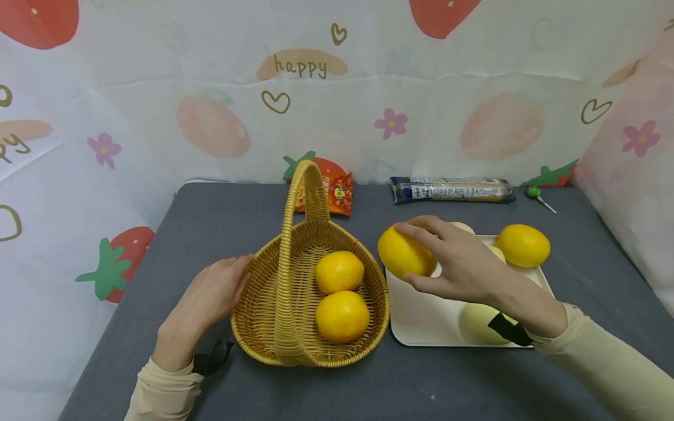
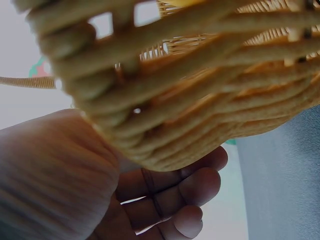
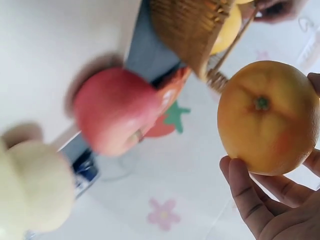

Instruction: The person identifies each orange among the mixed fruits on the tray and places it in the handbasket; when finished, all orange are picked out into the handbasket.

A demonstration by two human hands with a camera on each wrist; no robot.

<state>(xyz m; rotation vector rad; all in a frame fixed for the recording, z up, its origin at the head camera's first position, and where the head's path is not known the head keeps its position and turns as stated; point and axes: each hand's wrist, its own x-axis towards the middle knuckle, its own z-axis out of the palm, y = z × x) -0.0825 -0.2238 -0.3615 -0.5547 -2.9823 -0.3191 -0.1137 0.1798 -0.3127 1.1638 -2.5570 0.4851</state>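
My right hand (image 1: 458, 257) grips an orange (image 3: 270, 120) between thumb and fingers, above the left part of a white tray (image 1: 421, 327). Left of it stands a wicker basket (image 1: 253, 333) with a tall arched handle. Two oranges, a rear one (image 1: 339, 272) and a front one (image 1: 342, 317), lie in its right half. At the basket's left rim, my left hand (image 1: 210, 292) touches the outside; in the left wrist view its loosely bent fingers (image 2: 200, 187) show past the wicker, and the thumb is mostly hidden.
Another orange (image 1: 523, 245) lies at the tray's far right corner. A pale green fruit (image 1: 479, 323) sits partly under my right wrist. The right wrist view shows a red apple (image 3: 115, 110). Behind are an orange snack packet (image 1: 339, 193), a long wrapped packet (image 1: 453, 190) and a green lollipop (image 1: 534, 193).
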